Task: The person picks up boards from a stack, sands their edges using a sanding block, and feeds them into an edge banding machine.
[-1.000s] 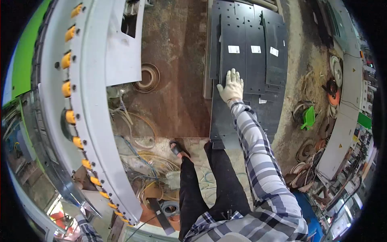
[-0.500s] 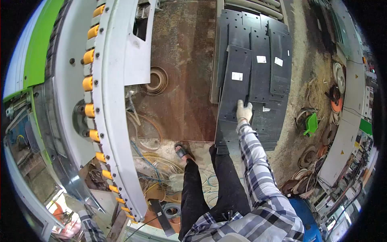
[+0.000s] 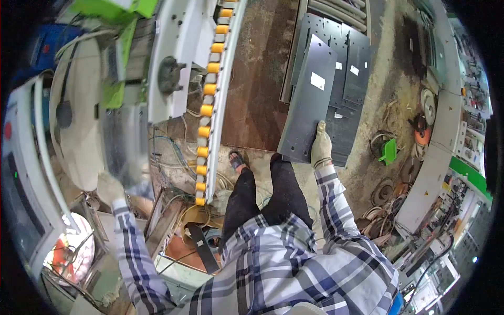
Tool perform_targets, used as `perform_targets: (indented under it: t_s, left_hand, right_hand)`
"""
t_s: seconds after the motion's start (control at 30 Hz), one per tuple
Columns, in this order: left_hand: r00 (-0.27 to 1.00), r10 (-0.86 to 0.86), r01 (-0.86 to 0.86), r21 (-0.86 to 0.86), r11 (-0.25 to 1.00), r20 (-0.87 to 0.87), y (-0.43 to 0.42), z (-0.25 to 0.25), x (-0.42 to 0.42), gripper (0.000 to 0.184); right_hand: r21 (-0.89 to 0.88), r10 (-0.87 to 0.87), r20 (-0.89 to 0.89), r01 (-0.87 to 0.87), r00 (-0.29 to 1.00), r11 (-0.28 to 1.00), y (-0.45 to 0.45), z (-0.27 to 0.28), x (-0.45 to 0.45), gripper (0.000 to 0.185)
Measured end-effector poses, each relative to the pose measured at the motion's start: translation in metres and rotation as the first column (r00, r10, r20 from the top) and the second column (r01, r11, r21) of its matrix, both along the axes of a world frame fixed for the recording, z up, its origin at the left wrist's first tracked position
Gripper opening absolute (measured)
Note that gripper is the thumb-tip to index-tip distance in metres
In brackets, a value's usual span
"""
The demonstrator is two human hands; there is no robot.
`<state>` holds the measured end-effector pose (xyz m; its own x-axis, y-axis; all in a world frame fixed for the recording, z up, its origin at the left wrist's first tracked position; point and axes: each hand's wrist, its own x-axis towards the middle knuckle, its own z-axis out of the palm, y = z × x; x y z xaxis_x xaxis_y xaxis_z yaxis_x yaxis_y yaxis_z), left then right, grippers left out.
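My right hand point(image 3: 321, 147), in a pale glove, grips the right edge of a dark flat panel point(image 3: 307, 113) near its lower corner. The panel has a white label point(image 3: 317, 81) and small holes at its ends; it is tilted over a stack of similar dark panels point(image 3: 356, 79). My left hand point(image 3: 109, 188), also gloved, is at the far left beside the grey-and-green machine. That hand is blurred and its fingers do not show clearly, so I cannot tell whether it holds anything.
A machine rail with orange rollers point(image 3: 206, 110) runs between my hands. A separate dark strip point(image 3: 202, 248) lies low by my legs. Hoses and coiled bands lie on the floor, with a green dustpan-like piece point(image 3: 388, 151) at the right. Grey cabinets line the right side.
My right hand has taken a panel by its edge, lifting and pulling it towards me. The view has turned left, and my left arm shows more fully beside the machine.
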<state>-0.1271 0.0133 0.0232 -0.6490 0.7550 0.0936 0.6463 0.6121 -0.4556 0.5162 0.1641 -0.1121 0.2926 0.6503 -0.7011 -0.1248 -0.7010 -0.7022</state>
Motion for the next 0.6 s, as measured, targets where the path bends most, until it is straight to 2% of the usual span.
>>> perform_targets:
  t_s: [0.03,0.07,0.1,0.13,0.17,0.2,0.23,0.27,0.3,0.33,0.37,0.4,0.43,0.47,0.5,0.57,0.6]
  left_hand:
    - [0.985,0.081,-0.09,0.055,0.994,0.153,0.016,0.02,0.025,0.047]
    - [0.98,0.082,-0.114,0.173,0.978,0.182,0.012,0.016,0.02,0.051]
    - [0.959,0.123,-0.181,0.22,0.959,0.254,0.016,0.018,0.023,0.054]
    - [0.974,-0.043,-0.029,0.304,0.952,0.225,0.004,0.004,0.005,0.058]
    - [0.967,-0.025,-0.09,0.432,0.897,0.255,0.005,0.0,0.007,0.062]
    - [0.922,0.031,-0.184,0.366,0.912,0.385,0.016,0.037,0.037,0.056]
    - [0.944,-0.148,-0.04,0.549,0.835,0.294,0.015,0.03,0.049,0.044]
    - [0.915,-0.365,0.164,0.667,0.726,0.173,0.009,0.034,0.056,0.031]
    - [0.868,-0.458,0.145,0.784,0.603,0.192,-0.006,0.026,0.071,0.025]
    - [0.764,-0.536,0.11,0.745,0.657,0.359,-0.016,0.067,0.124,0.022]
    - [0.408,-0.716,-0.188,0.819,0.542,0.567,-0.024,0.079,0.172,0.018]
    - [-0.175,-0.795,-0.63,0.555,0.544,0.581,-0.043,0.046,0.201,0.021]
    - [0.241,-0.723,0.159,0.708,0.688,0.648,-0.053,0.051,0.223,0.041]
    - [-0.1,-0.675,-0.11,0.666,0.738,0.731,-0.059,0.059,0.251,0.047]
    - [-0.404,-0.618,-0.37,0.498,0.784,0.674,-0.064,0.066,0.278,0.052]
    - [-0.57,-0.663,-0.539,0.389,0.747,0.485,-0.069,0.071,0.287,0.051]
    - [-0.477,-0.627,-0.605,0.287,0.743,0.616,-0.076,0.069,0.283,0.047]
  right_hand:
    - [0.031,-0.031,-0.032,0.032,0.999,0.999,-0.01,0.028,-0.013,0.079]
    - [0.065,-0.06,-0.069,0.065,0.996,0.996,-0.019,0.051,-0.023,0.08]
    - [0.073,-0.055,-0.11,0.064,0.992,0.995,-0.028,0.067,-0.028,0.075]
    - [0.091,-0.036,-0.113,0.047,0.993,0.995,-0.037,0.084,-0.038,0.075]
    - [0.105,-0.038,-0.139,0.052,0.99,0.993,-0.044,0.099,-0.047,0.076]
    - [0.116,-0.036,-0.165,0.056,0.986,0.992,-0.052,0.114,-0.057,0.077]
    - [0.131,-0.011,-0.167,0.034,0.986,0.991,-0.055,0.12,-0.067,0.077]
    - [0.132,-0.017,-0.199,0.044,0.98,0.99,-0.059,0.131,-0.079,0.076]
    - [0.141,-0.024,-0.237,0.059,0.971,0.988,-0.064,0.143,-0.093,0.076]
    - [0.147,-0.035,-0.273,0.077,0.961,0.986,-0.069,0.151,-0.105,0.075]
    - [0.177,0.029,-0.204,0.008,0.978,0.984,-0.077,0.147,-0.11,0.071]
    - [0.203,0.063,-0.214,-0.019,0.975,0.979,-0.085,0.144,-0.121,0.071]
    - [0.279,0.122,-0.125,-0.083,0.985,0.957,-0.093,0.141,-0.135,0.069]
    - [0.353,0.17,-0.032,-0.148,0.985,0.924,-0.099,0.139,-0.149,0.068]
    - [0.425,0.189,0.022,-0.181,0.982,0.887,-0.11,0.134,-0.166,0.067]
    - [0.471,0.242,0.019,-0.222,0.97,0.853,-0.123,0.144,-0.197,0.065]
    - [0.439,0.272,-0.041,-0.227,0.961,0.869,-0.13,0.158,-0.21,0.064]
